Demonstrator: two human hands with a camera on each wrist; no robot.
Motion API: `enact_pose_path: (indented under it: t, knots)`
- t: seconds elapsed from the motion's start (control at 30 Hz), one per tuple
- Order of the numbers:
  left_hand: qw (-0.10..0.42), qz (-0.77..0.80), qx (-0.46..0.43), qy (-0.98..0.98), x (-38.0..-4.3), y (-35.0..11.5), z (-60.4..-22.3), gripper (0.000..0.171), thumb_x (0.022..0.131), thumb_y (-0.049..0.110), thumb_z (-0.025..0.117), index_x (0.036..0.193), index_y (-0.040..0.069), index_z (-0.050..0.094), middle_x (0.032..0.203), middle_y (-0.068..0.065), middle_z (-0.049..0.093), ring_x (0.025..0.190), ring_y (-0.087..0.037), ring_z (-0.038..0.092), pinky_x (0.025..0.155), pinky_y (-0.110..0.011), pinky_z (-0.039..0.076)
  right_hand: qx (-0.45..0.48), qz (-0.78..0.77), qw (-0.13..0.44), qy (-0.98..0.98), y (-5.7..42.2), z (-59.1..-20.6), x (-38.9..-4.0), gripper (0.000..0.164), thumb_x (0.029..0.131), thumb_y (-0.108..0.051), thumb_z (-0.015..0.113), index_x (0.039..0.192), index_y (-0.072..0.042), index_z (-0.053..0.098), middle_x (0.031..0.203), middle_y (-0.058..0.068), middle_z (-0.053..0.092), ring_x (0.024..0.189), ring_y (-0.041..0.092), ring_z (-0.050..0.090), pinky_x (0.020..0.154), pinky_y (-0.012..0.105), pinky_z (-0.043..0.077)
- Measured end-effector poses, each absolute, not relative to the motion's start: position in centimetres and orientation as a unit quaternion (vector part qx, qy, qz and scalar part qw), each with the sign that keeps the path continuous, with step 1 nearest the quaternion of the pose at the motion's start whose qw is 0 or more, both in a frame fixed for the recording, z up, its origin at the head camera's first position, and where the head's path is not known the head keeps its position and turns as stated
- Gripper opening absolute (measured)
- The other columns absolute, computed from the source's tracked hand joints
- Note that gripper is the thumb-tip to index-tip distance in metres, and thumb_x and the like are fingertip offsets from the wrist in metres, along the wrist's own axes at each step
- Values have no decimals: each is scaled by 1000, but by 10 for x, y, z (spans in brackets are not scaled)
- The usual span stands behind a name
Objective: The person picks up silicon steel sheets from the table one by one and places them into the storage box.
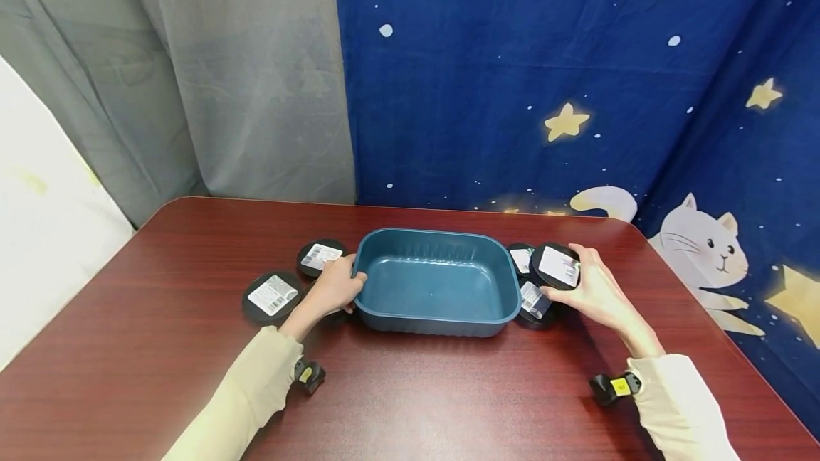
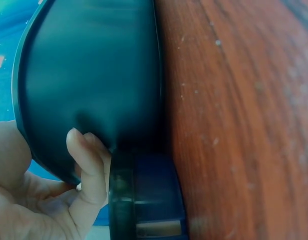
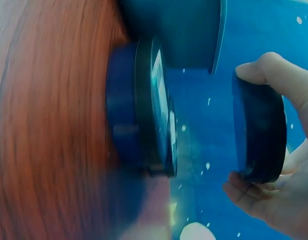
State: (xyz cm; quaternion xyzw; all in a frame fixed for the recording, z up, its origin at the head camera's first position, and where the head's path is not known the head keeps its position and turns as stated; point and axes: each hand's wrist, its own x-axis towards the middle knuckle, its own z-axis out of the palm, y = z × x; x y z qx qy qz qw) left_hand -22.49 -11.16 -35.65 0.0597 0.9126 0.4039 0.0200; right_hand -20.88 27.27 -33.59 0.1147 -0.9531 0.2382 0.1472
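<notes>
A blue rectangular basin [image 1: 438, 283] stands on the table. My left hand [image 1: 332, 286] grips its left end, thumb at the rim and fingers outside the wall [image 2: 88, 75]. My right hand [image 1: 592, 292] holds a flat round black container [image 1: 559, 266] with a white label by its edges. In the right wrist view this container [image 3: 264, 132] is raised above the table, apart from the others. Below it, right of the basin, are two similar containers, one farther back [image 1: 522, 260] and one nearer [image 1: 533, 304]. Another round container [image 2: 148, 200] sits close by my left fingers.
Left of the basin lie two more labelled round containers, one at the outer left [image 1: 272, 297] and one farther back [image 1: 320, 256], partly behind my left hand. The reddish-brown table [image 1: 410, 397] ends at the back before grey and blue curtains [image 1: 448, 91].
</notes>
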Motion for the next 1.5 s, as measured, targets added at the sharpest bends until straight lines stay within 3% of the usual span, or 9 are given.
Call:
enact_pose_path:
  t: [0.3, 0.7, 0.93, 1.5]
  knots:
    - [19, 405, 65, 912, -226, -113, -357, 40, 83, 2, 44, 122, -10, 44, 77, -22, 59, 35, -12, 52, 36, -25, 46, 148, 259, 174, -938, 248, -333, -209, 75, 62, -29, 78, 119, 4, 41, 101, 18, 48, 87, 32, 51, 73, 43, 42]
    - [17, 406, 73, 911, -225, -114, -358, 39, 83, 2, 42, 121, -10, 45, 72, -19, 59, 34, -12, 51, 35, -25, 46, 179, 267, 153, -934, 214, -337, -211, 74, 61, -31, 78, 117, 3, 44, 102, 15, 48, 88, 27, 51, 75, 40, 44]
    - [16, 407, 73, 910, -225, -114, -359, 40, 83, 1, 42, 121, -10, 45, 72, -19, 59, 34, -12, 51, 35, -25, 46, 190, 260, 133, -937, 198, -336, -213, 84, 60, -33, 78, 125, 5, 40, 107, 17, 48, 95, 29, 48, 80, 45, 44]
    - [16, 411, 76, 908, -226, -114, -359, 40, 81, 1, 43, 120, -11, 45, 73, -20, 59, 34, -12, 51, 35, -26, 46, 188, 205, 50, -959, 170, -339, -217, 86, 66, -36, 74, 128, 9, 34, 122, 23, 42, 109, 32, 42, 92, 46, 39]
